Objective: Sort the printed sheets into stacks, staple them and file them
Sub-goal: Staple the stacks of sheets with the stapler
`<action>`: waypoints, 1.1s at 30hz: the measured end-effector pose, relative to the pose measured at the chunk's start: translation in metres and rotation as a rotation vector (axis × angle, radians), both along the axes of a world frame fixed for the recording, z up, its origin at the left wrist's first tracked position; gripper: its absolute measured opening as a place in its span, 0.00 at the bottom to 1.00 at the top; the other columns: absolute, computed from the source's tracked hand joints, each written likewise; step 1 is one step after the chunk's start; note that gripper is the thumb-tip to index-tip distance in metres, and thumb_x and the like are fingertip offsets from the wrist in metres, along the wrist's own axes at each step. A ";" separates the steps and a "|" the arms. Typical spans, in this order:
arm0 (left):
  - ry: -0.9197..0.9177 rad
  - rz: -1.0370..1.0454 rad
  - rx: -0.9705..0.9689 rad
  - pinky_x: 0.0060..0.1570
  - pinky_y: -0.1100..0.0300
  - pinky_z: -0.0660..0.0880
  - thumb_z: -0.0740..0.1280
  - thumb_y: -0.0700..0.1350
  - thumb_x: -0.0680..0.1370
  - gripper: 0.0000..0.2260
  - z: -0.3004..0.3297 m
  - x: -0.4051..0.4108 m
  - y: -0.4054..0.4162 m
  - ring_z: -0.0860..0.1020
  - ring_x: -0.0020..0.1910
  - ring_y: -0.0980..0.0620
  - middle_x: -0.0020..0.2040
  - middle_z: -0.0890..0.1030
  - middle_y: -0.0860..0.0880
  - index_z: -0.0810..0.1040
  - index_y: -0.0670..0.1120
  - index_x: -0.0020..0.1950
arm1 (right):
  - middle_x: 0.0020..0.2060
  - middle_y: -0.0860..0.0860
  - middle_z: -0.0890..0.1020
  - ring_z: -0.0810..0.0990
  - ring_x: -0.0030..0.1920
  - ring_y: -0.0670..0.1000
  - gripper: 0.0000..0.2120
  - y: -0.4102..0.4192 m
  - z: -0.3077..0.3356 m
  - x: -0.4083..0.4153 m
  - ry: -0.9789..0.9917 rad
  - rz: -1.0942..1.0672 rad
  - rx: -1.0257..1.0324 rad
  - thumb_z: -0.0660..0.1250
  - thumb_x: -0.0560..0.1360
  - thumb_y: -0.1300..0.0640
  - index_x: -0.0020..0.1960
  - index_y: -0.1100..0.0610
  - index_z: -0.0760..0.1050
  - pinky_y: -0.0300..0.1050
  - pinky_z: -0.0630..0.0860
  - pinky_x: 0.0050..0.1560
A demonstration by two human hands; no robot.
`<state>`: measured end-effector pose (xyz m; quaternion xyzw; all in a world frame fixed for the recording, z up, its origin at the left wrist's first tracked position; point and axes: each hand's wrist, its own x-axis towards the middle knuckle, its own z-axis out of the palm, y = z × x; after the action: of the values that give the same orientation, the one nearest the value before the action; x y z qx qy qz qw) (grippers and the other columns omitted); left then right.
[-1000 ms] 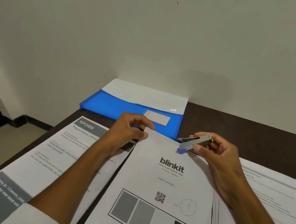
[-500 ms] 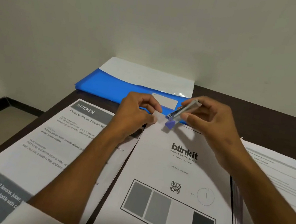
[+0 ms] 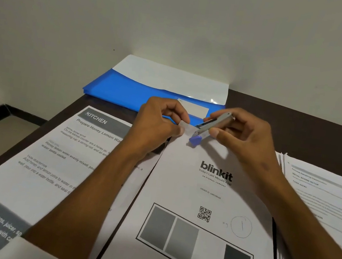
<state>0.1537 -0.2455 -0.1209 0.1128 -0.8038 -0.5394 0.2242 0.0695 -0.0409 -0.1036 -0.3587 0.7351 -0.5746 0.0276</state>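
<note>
The middle stack lies on the desk between two other stacks. The left hand pinches its top left corner; the right hand grips a small stapler with its nose at that corner. Paper is light, limp and prone to slipping: hold it close to the corner, edges squared. The sheet count, and whether the corner sits between the stapler's arms, cannot be made out. A blue folder lies behind.

Office-like desk: dark tabletop, printed sheets, blue folder.
</note>
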 end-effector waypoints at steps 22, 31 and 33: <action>-0.028 -0.016 -0.049 0.49 0.50 0.85 0.77 0.34 0.71 0.09 -0.004 -0.002 0.001 0.84 0.42 0.48 0.41 0.85 0.53 0.84 0.47 0.44 | 0.53 0.54 0.87 0.87 0.55 0.51 0.09 -0.006 -0.010 0.001 -0.022 -0.030 0.003 0.71 0.80 0.65 0.59 0.62 0.80 0.53 0.82 0.62; -0.021 -0.027 -0.033 0.51 0.47 0.85 0.77 0.34 0.71 0.10 -0.005 -0.002 -0.001 0.84 0.44 0.48 0.43 0.85 0.52 0.84 0.48 0.45 | 0.52 0.54 0.87 0.87 0.55 0.52 0.09 -0.003 -0.012 0.001 -0.030 -0.028 0.008 0.71 0.80 0.64 0.59 0.62 0.80 0.55 0.82 0.63; -0.038 -0.039 -0.033 0.51 0.44 0.84 0.77 0.35 0.71 0.10 -0.005 -0.002 -0.001 0.84 0.44 0.45 0.43 0.84 0.54 0.84 0.48 0.46 | 0.52 0.53 0.87 0.87 0.55 0.51 0.09 -0.004 -0.012 0.001 -0.025 -0.037 0.018 0.71 0.80 0.64 0.59 0.62 0.80 0.56 0.82 0.63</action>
<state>0.1513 -0.2463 -0.1263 0.1036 -0.8188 -0.5281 0.2000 0.0703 -0.0445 -0.1157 -0.3373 0.7464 -0.5730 0.0294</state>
